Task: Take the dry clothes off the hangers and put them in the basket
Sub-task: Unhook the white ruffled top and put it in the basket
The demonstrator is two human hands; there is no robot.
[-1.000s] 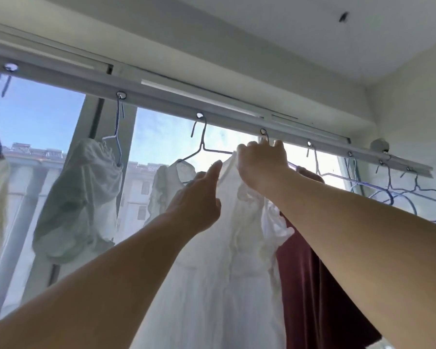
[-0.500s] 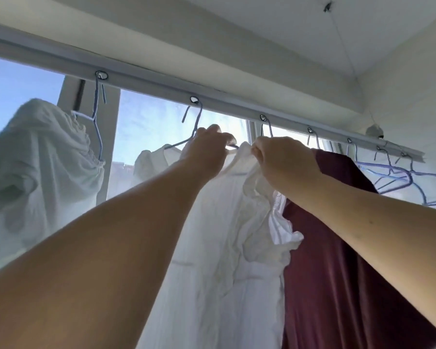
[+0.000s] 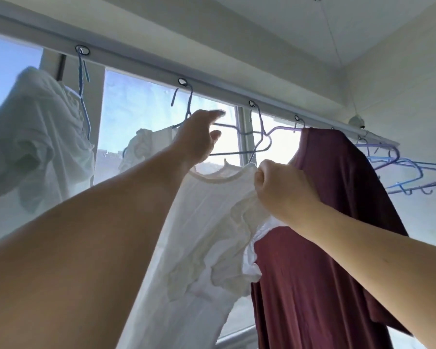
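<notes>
Reaching up toward the drying rail (image 3: pixel 212 83), we have both arms raised in front of the window (image 3: pixel 141 117). Our right hand (image 3: pixel 285 190) is closed in a fist on the white garment (image 3: pixel 207 235), pinching the fabric at the right end of its neckline. That side of the neckline sits below the blue hanger (image 3: pixel 237 139), off the hanger's right arm, while the garment's left shoulder, with its ruffled sleeve, is draped up by the hanger's left end; whether it rests on the wire there we cannot tell, since our left arm hides the spot.

Our left hand (image 3: pixel 199 137) is up at the hanger, just under its hook. The fingers are extended and blurred, the thumb spread apart below them, and the hanger's upper wire runs out from between thumb and fingers. We cannot tell whether the hand touches the wire; it is not clamped around it.

Just right of the white garment hangs a maroon garment (image 3: pixel 332 222) on a pale purple hanger (image 3: pixel 282 129), and the 2 pieces overlap under our right wrist. Farther right, a cluster of bare blue hangers (image 3: pixel 408 172) hangs from the rail near the wall (image 3: pixel 400 96). To the left, well apart from our hands, a pale green garment (image 3: pixel 35 137) hangs bunched on another blue hanger. No basket appears in this view.
</notes>
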